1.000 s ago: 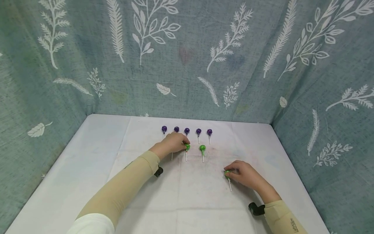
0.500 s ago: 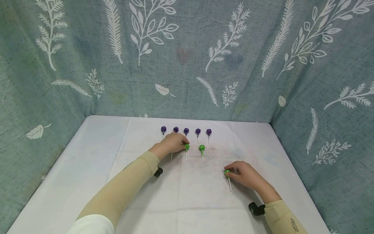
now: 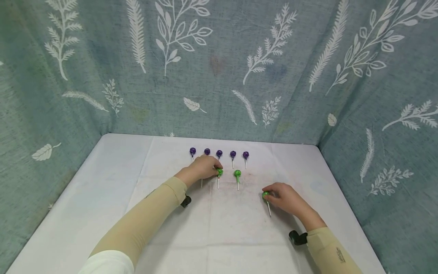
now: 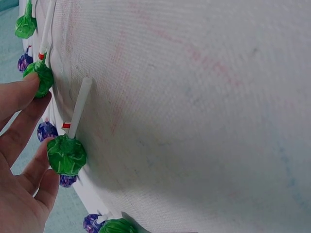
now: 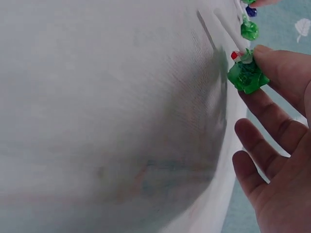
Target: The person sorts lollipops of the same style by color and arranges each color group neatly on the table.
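Note:
My left hand (image 3: 204,166) pinches the wrapped head of a green lollipop (image 4: 43,86) between thumb and finger, its white stick lying toward me. Close to the other fingers of that hand is a second green lollipop (image 4: 67,155), mostly covered by the hand in the head view. My right hand (image 3: 285,198) holds another green lollipop (image 5: 248,73) by its head with thumb and fingertips; the stick's shadow shows on the cloth beside it. Between the hands lies one more green lollipop (image 3: 237,174), untouched.
Several purple lollipops (image 3: 232,154) form a row behind the green ones, partly hidden by my left hand. A further green lollipop (image 4: 119,226) shows at the lower edge of the left wrist view. White cloth (image 3: 239,243) covers the table, with a patterned curtain (image 3: 219,106) around it.
In the last half second my right hand has shifted slightly away from me across the table, carrying its green lollipop. My left hand stays where it was.

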The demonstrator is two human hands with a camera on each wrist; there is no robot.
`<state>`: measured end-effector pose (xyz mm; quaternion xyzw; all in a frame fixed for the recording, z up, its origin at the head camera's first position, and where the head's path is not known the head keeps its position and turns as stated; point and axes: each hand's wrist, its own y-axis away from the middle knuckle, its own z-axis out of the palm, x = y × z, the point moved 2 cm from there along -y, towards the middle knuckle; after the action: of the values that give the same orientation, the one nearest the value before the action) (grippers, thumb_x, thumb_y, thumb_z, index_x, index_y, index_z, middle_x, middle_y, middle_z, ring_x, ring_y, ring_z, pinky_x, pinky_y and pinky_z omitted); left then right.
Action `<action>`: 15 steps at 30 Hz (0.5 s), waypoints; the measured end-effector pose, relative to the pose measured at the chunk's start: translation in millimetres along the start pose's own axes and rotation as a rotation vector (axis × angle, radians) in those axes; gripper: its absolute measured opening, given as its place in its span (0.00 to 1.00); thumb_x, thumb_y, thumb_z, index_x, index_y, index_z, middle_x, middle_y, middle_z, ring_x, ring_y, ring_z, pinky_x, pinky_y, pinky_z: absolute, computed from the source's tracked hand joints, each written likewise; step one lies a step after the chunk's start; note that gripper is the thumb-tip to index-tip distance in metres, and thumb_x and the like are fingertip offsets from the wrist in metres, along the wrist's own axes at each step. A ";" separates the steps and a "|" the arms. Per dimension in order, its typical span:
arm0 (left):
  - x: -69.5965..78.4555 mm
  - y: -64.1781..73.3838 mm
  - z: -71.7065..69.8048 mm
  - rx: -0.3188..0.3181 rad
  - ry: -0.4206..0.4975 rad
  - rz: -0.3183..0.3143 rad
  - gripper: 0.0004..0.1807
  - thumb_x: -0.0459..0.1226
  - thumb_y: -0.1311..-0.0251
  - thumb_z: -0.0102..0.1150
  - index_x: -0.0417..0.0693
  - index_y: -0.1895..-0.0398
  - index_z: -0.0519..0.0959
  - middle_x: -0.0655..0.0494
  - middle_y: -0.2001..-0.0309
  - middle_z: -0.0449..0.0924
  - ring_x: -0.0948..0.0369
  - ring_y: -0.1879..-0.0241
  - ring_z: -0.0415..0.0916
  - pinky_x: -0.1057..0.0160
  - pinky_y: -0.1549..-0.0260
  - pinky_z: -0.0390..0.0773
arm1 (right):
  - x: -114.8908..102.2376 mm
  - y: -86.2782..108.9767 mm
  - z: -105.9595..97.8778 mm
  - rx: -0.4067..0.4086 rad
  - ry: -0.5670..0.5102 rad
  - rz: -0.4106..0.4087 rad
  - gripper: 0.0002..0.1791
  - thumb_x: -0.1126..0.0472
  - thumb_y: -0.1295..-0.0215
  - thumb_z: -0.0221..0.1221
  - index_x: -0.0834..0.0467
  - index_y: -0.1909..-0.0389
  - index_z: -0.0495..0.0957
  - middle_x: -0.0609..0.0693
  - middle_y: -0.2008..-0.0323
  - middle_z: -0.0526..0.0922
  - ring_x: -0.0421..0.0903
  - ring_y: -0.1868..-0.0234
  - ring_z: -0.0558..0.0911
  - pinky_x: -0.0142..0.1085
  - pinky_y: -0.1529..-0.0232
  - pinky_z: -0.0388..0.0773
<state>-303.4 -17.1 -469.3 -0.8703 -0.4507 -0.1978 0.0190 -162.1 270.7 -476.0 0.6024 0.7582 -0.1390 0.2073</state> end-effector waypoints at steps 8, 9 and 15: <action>-0.7 1.6 0.3 -0.016 0.006 -0.013 0.13 0.43 0.44 0.59 0.64 0.54 0.80 0.67 0.55 0.77 0.53 0.47 0.66 0.46 0.46 0.59 | 0.0 -17.6 -1.5 0.032 0.002 -0.008 0.16 0.53 0.42 0.60 0.52 0.53 0.79 0.44 0.56 0.78 0.47 0.49 0.74 0.46 0.50 0.69; -1.0 1.4 0.5 -0.016 0.003 -0.013 0.13 0.43 0.44 0.59 0.64 0.54 0.80 0.67 0.55 0.77 0.54 0.47 0.66 0.46 0.46 0.60 | 0.1 -20.3 -1.7 0.035 0.003 -0.002 0.16 0.53 0.42 0.60 0.52 0.53 0.79 0.44 0.57 0.78 0.47 0.49 0.74 0.46 0.50 0.69; -2.1 -0.5 1.0 -0.005 -0.018 -0.002 0.14 0.44 0.45 0.60 0.65 0.54 0.80 0.68 0.55 0.77 0.54 0.48 0.67 0.46 0.48 0.62 | -1.2 -36.7 -4.2 0.033 0.004 0.046 0.17 0.51 0.42 0.59 0.52 0.52 0.78 0.44 0.57 0.78 0.48 0.48 0.72 0.47 0.48 0.68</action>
<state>-304.6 -18.2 -471.0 -0.8715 -0.4514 -0.1911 0.0125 -198.1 262.9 -473.2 0.6233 0.7421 -0.1455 0.1991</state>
